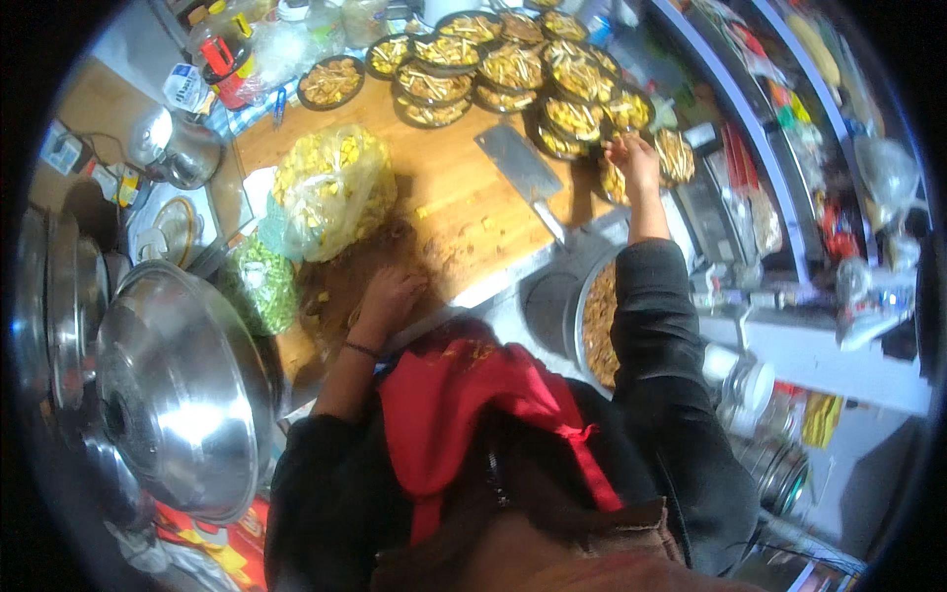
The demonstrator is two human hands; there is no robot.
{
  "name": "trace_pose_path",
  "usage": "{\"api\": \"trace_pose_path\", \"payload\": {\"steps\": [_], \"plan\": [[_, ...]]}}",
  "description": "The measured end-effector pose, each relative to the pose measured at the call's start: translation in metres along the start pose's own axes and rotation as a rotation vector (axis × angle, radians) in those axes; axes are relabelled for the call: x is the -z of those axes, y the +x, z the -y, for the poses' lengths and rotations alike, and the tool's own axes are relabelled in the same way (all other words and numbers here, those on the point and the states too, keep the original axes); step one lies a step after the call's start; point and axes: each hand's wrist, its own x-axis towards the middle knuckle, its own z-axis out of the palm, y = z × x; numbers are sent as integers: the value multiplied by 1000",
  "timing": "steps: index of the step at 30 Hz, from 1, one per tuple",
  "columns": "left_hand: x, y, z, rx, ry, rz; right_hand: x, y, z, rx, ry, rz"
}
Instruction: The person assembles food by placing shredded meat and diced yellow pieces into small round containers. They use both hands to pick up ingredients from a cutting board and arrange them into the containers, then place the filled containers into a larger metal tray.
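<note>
My left hand point(388, 299) rests palm down on brown chopped bits at the near edge of the wooden cutting board point(444, 187), fingers curled; whether it grips any is unclear. My right hand point(633, 158) reaches far forward over a black round tray point(675, 156) of pale yellow strips, fingertips pinched at the tray rim. Several more filled black trays point(513, 67) are stacked and spread along the board's far side. A cleaver point(523, 173) lies flat on the board between my hands.
A clear bag of yellow pieces point(330, 187) and a bag of green pieces point(261, 286) lie at the board's left. A large steel lid point(182, 385) sits at lower left. A metal bowl of brown filling point(597, 326) stands under my right forearm. Shelves point(789, 148) run along the right.
</note>
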Motion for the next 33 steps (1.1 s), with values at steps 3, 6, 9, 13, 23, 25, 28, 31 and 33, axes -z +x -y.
{"api": "trace_pose_path", "payload": {"steps": [3, 6, 9, 13, 23, 25, 28, 31, 33], "plan": [[0, 12, -18, 34, 49, -178, -2, 75, 3, -18, -319, 88], [-7, 24, -29, 128, 43, -173, -5, 120, 4, -155, -350, 149], [-16, 38, -29, 205, 52, -225, -5, 144, 13, -240, -183, 176], [-25, 50, -32, 144, 25, -215, -7, 149, 17, -138, -247, 300], [-57, 45, -34, -90, -68, -85, -31, 114, 26, 167, -238, 78], [-60, 57, -34, -241, -80, -15, -31, 97, 32, 258, -225, 88], [-71, 84, -48, -289, 125, -179, -28, 71, 35, 314, -183, 92], [-77, 109, -49, -97, 221, 65, -19, 44, 28, 277, -115, 149], [-76, 108, -41, -76, 305, 97, -12, 19, 13, 226, -102, 248]]}}
